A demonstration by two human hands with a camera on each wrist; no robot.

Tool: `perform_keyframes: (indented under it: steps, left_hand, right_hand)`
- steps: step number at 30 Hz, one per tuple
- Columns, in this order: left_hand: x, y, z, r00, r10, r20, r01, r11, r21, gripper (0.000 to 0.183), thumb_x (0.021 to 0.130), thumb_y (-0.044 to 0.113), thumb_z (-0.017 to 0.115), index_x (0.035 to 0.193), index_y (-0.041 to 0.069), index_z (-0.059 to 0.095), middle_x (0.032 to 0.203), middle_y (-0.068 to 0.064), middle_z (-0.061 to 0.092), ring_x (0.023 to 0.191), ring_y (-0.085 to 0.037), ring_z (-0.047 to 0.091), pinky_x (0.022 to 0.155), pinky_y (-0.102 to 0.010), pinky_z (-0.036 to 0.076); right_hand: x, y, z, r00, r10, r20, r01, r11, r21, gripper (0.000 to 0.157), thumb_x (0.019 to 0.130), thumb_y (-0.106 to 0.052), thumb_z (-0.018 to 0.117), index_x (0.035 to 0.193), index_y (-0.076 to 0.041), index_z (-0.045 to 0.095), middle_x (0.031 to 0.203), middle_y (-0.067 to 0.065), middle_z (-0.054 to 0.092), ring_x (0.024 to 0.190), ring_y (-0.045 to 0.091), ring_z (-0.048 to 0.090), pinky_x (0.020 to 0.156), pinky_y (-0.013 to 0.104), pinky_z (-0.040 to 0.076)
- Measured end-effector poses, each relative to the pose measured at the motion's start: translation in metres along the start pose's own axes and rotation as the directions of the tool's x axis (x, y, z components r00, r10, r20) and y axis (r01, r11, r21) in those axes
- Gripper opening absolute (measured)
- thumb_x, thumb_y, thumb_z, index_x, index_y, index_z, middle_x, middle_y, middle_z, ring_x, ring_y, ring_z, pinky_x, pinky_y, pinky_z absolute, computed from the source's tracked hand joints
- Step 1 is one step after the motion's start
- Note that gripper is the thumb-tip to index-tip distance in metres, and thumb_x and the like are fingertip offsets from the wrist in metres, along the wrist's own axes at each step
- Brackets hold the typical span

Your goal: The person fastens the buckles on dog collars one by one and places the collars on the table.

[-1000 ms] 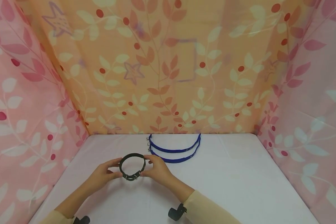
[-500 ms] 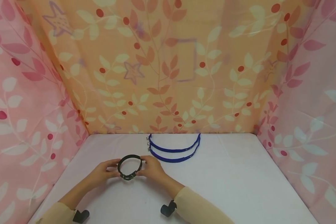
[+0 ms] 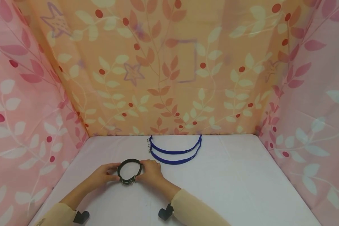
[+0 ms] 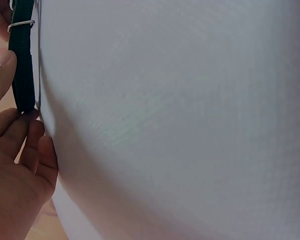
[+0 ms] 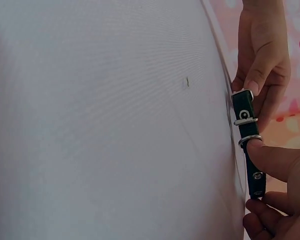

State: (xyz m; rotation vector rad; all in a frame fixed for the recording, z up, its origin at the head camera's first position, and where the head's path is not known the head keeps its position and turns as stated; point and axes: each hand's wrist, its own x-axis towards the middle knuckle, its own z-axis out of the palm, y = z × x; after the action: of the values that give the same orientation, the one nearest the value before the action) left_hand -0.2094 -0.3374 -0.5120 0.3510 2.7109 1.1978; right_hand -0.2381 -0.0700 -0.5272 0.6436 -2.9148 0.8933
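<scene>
A dark green pet collar (image 3: 130, 160), buckled into a ring, is between both hands on the left part of the table. My left hand (image 3: 104, 174) pinches its left side with thumb and fingers. On the opposite side my right hand (image 3: 152, 171) pinches it near the buckle. Metal eyelets and a silver buckle show on the collar (image 5: 248, 125) in the right wrist view. From the left wrist, the band (image 4: 23, 75) appears edge-on beside the thumb. Two blue collars (image 3: 173, 162) lie curved behind the right hand, their metal fittings at the left ends.
A white-covered table (image 3: 228, 175) fills the lower view. Floral curtains enclose it, orange at the back (image 3: 169, 103) and pink at both sides. The blue collars reach the table's far edge. A dark camera mount (image 3: 165, 212) sits on the right wrist.
Both hands have shifted the green collar a little left and toward the body, lower over the table. The right forearm has swung left. The blue collars have stayed in place.
</scene>
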Motion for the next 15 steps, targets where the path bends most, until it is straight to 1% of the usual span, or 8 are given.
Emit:
perform_keyframes:
  steps: [1, 3, 9, 15]
  left_hand:
    - [-0.0001, -0.0005, -0.0002, 1.0, 0.002, 0.003, -0.002, 1.0, 0.016, 0.071, 0.083, 0.031, 0.086, 0.141, 0.001, 0.058, 0.128, -0.015, 0.069, 0.125, -0.035, 0.058, 0.098, -0.051, 0.052]
    - [-0.0005, -0.0007, -0.0003, 1.0, -0.016, 0.004, 0.016, 1.0, 0.023, 0.071, 0.082, 0.03, 0.087, 0.141, 0.002, 0.058, 0.128, -0.014, 0.069, 0.124, -0.035, 0.059, 0.098, -0.051, 0.051]
    - [-0.0017, 0.0003, 0.0, 1.0, -0.029, 0.011, 0.029, 0.999, 0.035, 0.071, 0.082, 0.027, 0.087, 0.141, 0.002, 0.058, 0.131, -0.016, 0.067, 0.127, -0.037, 0.057, 0.102, -0.057, 0.049]
    - [-0.0028, 0.0056, 0.0007, 0.999, -0.038, 0.017, 0.037, 0.998, 0.051, 0.072, 0.082, 0.024, 0.087, 0.144, 0.002, 0.055, 0.134, -0.018, 0.064, 0.131, -0.039, 0.054, 0.103, -0.057, 0.049]
  right_hand:
    - [-0.0001, -0.0004, 0.0002, 1.0, -0.002, -0.003, 0.002, 1.0, -0.008, 0.075, 0.066, -0.042, 0.095, 0.131, -0.015, 0.069, 0.124, 0.001, 0.072, 0.111, 0.023, 0.062, 0.086, 0.037, 0.043]
    - [-0.0008, -0.0011, 0.0002, 1.0, -0.002, -0.003, 0.002, 1.0, -0.022, 0.073, 0.067, -0.044, 0.095, 0.13, -0.016, 0.07, 0.123, 0.001, 0.072, 0.11, 0.023, 0.062, 0.086, 0.037, 0.043]
    - [-0.0025, -0.0024, -0.0006, 1.0, 0.004, 0.0, -0.004, 1.0, -0.022, 0.07, 0.067, -0.044, 0.094, 0.127, -0.015, 0.071, 0.12, 0.001, 0.072, 0.109, 0.022, 0.061, 0.087, 0.037, 0.043]
    - [-0.0038, -0.0017, -0.0011, 1.0, 0.001, -0.015, -0.002, 0.999, -0.044, 0.069, 0.068, -0.047, 0.093, 0.126, -0.015, 0.072, 0.117, 0.002, 0.071, 0.108, 0.022, 0.06, 0.086, 0.036, 0.043]
